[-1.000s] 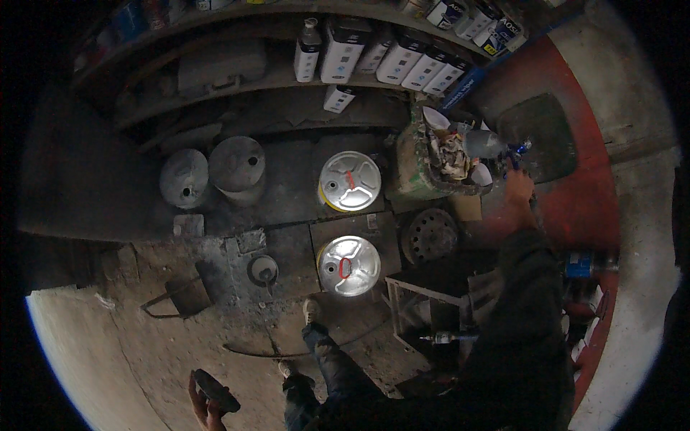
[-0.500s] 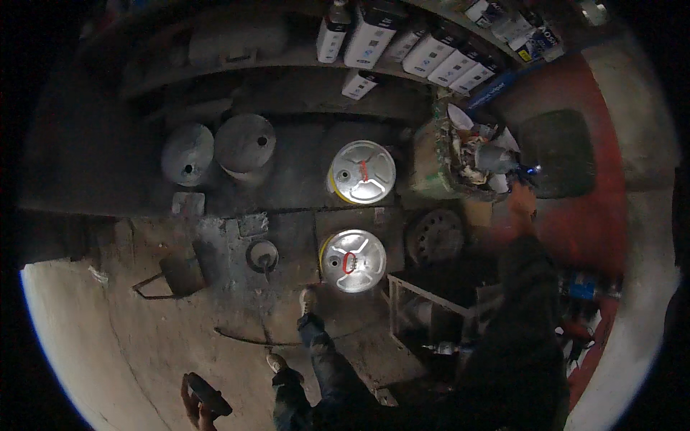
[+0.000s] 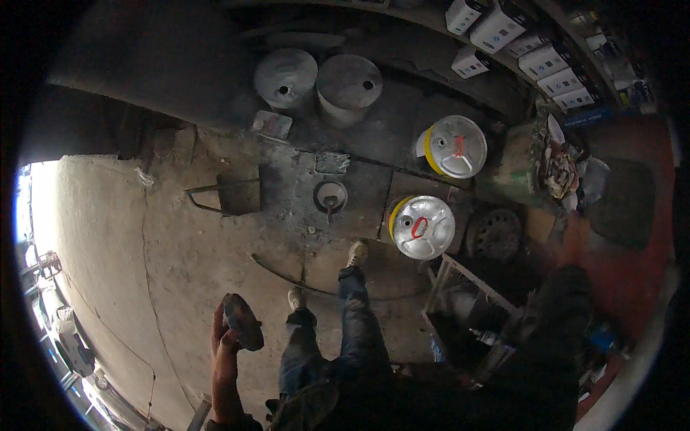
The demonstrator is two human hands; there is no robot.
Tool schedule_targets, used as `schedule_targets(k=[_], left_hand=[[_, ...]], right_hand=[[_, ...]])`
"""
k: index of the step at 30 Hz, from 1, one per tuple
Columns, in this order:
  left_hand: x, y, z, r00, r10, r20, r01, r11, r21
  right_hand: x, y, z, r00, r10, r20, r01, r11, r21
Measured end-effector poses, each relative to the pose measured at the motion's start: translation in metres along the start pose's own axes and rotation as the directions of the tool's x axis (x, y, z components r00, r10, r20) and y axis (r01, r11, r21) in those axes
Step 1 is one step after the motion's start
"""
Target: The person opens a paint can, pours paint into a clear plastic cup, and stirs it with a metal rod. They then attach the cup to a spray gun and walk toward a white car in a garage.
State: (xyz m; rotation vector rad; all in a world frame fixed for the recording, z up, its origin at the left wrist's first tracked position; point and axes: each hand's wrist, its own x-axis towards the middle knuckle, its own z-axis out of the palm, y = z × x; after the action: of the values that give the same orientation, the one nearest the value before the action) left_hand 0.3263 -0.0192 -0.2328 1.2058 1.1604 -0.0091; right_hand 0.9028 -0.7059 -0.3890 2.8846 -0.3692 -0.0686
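Can see small dark print on the white containers (image 3: 546, 63) at upper right — too tiny to make out. Can also spot pale lettering on the blue strip (image 3: 583, 118) just beside them — likewise too small to read.

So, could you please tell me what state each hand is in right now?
Left hand: closed, holding a dark grey, rounded oblong block.
Right hand: blurred near a pale translucent container; its grip cannot be told.

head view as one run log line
left hand: holding dark rounded object | right hand: blurred, grip unclear, near bin | nearer yellow-banded drum: upright
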Motion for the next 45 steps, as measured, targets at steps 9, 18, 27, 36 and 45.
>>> schedule_targets(k=[9, 18, 27, 36, 45], left_hand=[[0.025, -0.084, -0.093, 0.988, -0.024, 0.154, 0.099, 0.860, -0.500], [0.066, -0.064, -0.120, 0.854, 0.007, 0.521, 0.150, 0.955, -0.258], [0.029, -0.032, -0.030, 0.556, 0.223, 0.800, -0.471, 0.878, 0.083], [-0.123, -0.044, 0.107, 0.354, 0.415, 0.838, -0.673, 0.736, -0.080], [-0.192, -0.033, 0.272, 0.165, 0.468, 0.868, -0.881, 0.465, -0.083]], right_hand=[[-0.241, -0.202, -0.032, 0.949, 0.225, 0.220, -0.169, -0.227, 0.959], [-0.648, -0.174, -0.072, 0.898, 0.418, -0.136, 0.006, 0.298, 0.954], [-0.771, -0.072, -0.132, 0.624, 0.768, -0.142, -0.102, 0.261, 0.960], [-0.699, 0.070, -0.080, 0.376, 0.776, 0.506, -0.035, -0.533, 0.845], [-0.609, 0.153, 0.011, 0.114, 0.993, 0.017, -0.346, 0.023, 0.938]])
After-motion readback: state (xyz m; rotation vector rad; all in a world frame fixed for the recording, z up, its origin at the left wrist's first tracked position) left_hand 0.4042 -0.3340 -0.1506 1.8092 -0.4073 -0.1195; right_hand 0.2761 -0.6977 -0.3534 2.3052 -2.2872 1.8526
